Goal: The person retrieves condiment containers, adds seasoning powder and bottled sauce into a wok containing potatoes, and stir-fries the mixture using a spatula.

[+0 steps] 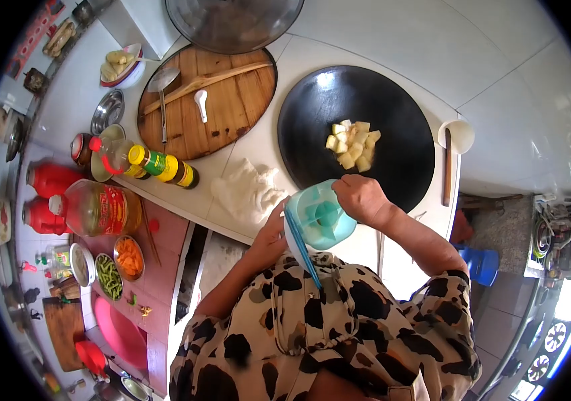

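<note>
A teal, see-through seasoning box (322,237) with inner compartments is in front of my chest, its blue-edged lid (302,250) swung open toward me. My left hand (270,234) grips the box from its left side, with some fingers hidden behind the lid. Closed at the box's far right rim is my right hand (363,199); whatever its fingers pinch is hidden. Just beyond, a black wok (385,100) holds pale chunks of cut vegetable (353,144) at its middle. A crumpled white cloth (248,190) lies left of the box.
A round wooden board (232,107) carries a metal spatula (163,107), a wooden stick and a white spoon (201,105). Bottles (165,166) stand at the counter's left edge. Lower left are a big oil jug (101,207), green peppers (108,276) and orange slices (128,257). A white bowl (459,136) sits right of the wok.
</note>
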The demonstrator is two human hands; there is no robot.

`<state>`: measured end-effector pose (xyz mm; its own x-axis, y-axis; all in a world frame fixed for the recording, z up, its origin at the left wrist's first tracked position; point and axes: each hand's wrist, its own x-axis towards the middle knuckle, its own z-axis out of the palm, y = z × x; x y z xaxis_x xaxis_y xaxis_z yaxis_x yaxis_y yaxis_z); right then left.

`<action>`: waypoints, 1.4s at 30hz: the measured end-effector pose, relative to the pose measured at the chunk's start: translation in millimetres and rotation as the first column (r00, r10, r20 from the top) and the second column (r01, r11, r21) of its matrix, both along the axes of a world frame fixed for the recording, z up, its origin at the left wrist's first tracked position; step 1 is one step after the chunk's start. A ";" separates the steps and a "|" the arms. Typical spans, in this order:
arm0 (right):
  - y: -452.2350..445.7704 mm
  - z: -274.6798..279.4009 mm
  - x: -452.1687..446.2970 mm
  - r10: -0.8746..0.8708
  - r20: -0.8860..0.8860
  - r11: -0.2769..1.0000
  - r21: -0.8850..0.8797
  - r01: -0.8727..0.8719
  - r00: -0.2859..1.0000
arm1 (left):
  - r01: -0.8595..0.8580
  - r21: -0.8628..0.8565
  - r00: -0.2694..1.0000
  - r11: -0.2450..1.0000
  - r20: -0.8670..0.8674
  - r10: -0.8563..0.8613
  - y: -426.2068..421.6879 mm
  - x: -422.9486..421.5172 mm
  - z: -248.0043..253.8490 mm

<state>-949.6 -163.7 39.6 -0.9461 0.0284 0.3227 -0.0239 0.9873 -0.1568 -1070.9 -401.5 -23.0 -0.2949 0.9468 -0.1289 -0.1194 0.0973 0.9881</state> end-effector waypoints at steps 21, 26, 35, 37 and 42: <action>27.6 12.9 14.7 -0.187 0.533 0.233 -0.792 0.564 0.825 | -0.067 0.048 0.997 0.997 -0.041 0.069 10.7 -6.6 -11.9; 47.6 16.7 26.2 -0.232 0.476 -0.153 -0.879 0.451 0.848 | -0.063 0.044 0.998 0.997 0.028 0.061 19.3 -10.0 -18.4; 136.5 -13.3 28.7 -0.563 0.342 -0.148 -0.937 0.316 0.753 | -0.062 0.009 0.996 0.998 0.057 0.061 17.8 -21.3 -27.9; 145.6 -16.4 30.5 -0.594 0.343 -0.124 -0.933 0.338 0.728 | -0.081 0.005 0.995 0.997 0.062 0.080 16.1 -21.6 -19.7; 148.9 -19.7 31.6 -0.569 0.332 -0.195 -0.943 0.269 0.753 | -0.113 0.048 0.984 0.992 0.144 0.105 16.9 -26.7 -22.7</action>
<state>-918.0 -14.8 19.9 -0.5105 0.7903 -0.3388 0.1529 -0.3043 -0.9402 -1097.6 -384.6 -45.7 -0.3790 0.9171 -0.1241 -0.2649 0.0210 0.9641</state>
